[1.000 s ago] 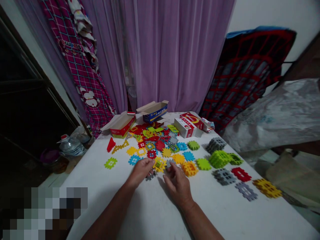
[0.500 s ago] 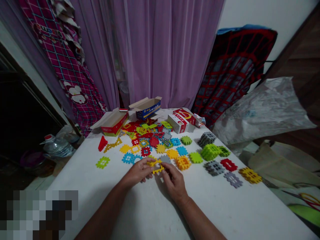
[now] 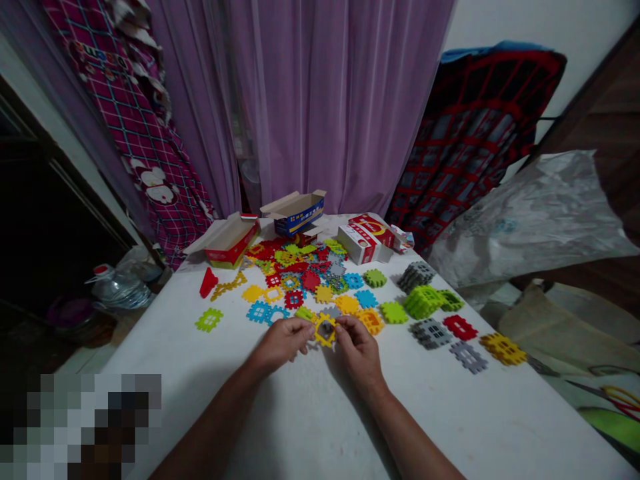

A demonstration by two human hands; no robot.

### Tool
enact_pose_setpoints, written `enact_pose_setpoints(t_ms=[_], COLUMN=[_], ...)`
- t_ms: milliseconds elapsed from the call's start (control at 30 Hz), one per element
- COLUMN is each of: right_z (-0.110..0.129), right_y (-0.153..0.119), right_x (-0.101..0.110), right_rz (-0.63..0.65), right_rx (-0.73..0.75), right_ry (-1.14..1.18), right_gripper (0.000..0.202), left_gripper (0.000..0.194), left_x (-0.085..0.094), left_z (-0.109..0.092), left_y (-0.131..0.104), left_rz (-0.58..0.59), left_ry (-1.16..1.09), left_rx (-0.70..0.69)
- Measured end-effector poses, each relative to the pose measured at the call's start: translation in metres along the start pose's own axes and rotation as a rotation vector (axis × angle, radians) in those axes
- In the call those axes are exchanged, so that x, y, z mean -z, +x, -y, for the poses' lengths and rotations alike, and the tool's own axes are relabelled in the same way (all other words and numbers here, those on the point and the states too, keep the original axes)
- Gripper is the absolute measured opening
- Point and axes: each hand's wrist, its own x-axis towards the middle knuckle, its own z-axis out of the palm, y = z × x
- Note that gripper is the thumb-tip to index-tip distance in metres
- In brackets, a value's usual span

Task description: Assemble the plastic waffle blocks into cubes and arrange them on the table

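Between both hands, a yellow building piece with notched edges and an open middle [image 3: 318,337] is held up above the table. My left hand [image 3: 286,341] pinches its left side, and my right hand [image 3: 361,347] grips its right edge with thumb and fingers. Just beyond it lie a grey notched piece [image 3: 331,312] and a lime green piece [image 3: 304,313]. An orange-yellow window piece [image 3: 371,321] rests close behind my right hand. Blue window pieces [image 3: 260,311] lie flat beyond my left hand.
A mixed heap of notched pieces [image 3: 290,257] spreads over the white table [image 3: 310,413]. Open boxes stand behind it: a red one [image 3: 233,248], a blue one [image 3: 300,217] and a white-and-red one [image 3: 357,243]. Sorted stacks, such as a green one [image 3: 423,302], sit at right.
The yellow piece has been turned so its open middle now faces me. Both hands have shifted slightly right in view, still holding it.
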Motion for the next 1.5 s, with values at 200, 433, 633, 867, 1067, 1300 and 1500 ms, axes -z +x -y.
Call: enact_pose_setpoints(t_ms=[200,433,633,867,1067,1300,1500], right_z=[0.009,0.020,0.019,0.024,0.025,0.025,0.019], right_y=[0.002,-0.002,-0.005,-0.001,-0.001,-0.007,0.001], right_x=[0.001,0.010,0.008,0.012,0.012,0.013,0.053], right_rz=[-0.031,-0.050,0.013,0.093,0.160,0.121,-0.179], right_rx=[0.018,0.317,0.494,0.529,0.549,0.561,0.462], right_ry=[-0.011,-0.396,-0.576,-0.516,-0.512,-0.651,-0.787], right_gripper=[0.032,0.016,0.019,0.030,0.028,0.018,0.024], left_gripper=[0.038,0.036,0.038,0.034,0.034,0.039,0.053], left_x=[-0.010,-0.013,-0.013,-0.008,-0.004,-0.008,-0.001], left_z=[-0.005,-0.002,-0.003,-0.006,-0.005,-0.004,0.002], left_y=[-0.003,0.001,0.001,0.001,0.001,0.001,0.005], left_rz=[0.121,-0.082,-0.077,-0.009,-0.029,-0.015,-0.118], left_ry=[-0.089,-0.203,-0.262,-0.241,-0.233,-0.165,-0.164], left_rx=[0.074,0.099,0.099,0.094,0.066,0.044,-0.069])
